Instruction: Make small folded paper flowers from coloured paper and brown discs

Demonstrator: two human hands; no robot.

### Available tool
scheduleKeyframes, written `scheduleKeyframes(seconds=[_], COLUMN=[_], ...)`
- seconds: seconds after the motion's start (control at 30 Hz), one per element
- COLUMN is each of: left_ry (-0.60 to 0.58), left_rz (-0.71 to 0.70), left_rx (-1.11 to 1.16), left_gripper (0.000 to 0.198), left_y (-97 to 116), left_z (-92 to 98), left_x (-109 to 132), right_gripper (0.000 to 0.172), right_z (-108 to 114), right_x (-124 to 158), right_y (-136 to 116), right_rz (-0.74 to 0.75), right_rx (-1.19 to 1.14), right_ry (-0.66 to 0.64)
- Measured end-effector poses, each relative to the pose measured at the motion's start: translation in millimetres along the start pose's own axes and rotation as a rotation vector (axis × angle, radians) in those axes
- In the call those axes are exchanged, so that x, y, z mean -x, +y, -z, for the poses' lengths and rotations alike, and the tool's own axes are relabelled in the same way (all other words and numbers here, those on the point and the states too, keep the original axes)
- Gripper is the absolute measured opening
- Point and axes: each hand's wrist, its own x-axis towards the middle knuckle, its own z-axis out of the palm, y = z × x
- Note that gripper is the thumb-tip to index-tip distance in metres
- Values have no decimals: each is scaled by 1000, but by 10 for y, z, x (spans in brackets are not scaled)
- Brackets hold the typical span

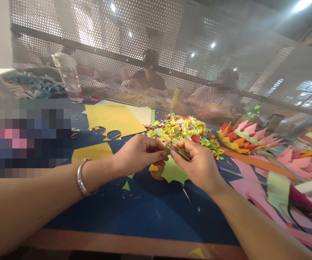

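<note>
My left hand, with a silver bangle at its wrist, pinches at a small piece of green paper over the table. From the other side my right hand grips the same small piece, its thumb and fingers closed. A thin metal tip shows near my fingertips; its kind is unclear. Just below lies a green paper sheet with a scalloped cut edge. A thin metal rod pokes out beneath it. A tan rounded object sits partly hidden beside the sheet.
Behind my hands rises a heap of small colourful paper pieces. Yellow sheets lie left, pleated paper and pink strips right. A bottle stands at the back left. Two people are visible beyond a perforated screen.
</note>
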Motion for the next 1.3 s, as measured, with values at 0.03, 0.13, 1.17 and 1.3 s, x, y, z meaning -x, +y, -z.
scheduleKeyframes(seconds=[0.03, 0.13, 1.17, 1.3], left_ry=[11, 52, 45, 78], left_rz=[-9, -49, 7, 4], left_rx=[-29, -132, 109, 190], left_gripper=[21, 22, 17, 18], left_y=[-10, -17, 28, 56], left_z=[1, 9, 4, -23], left_x=[3, 15, -14, -19], right_gripper=[6, 6, 19, 16], right_z=[-1, -9, 5, 3], right_x=[1, 5, -8, -2], right_y=[-1, 4, -53, -64], right_rz=[2, 3, -9, -3], right_rx=[-2, -14, -107, -127], right_ry=[2, 10, -47, -50])
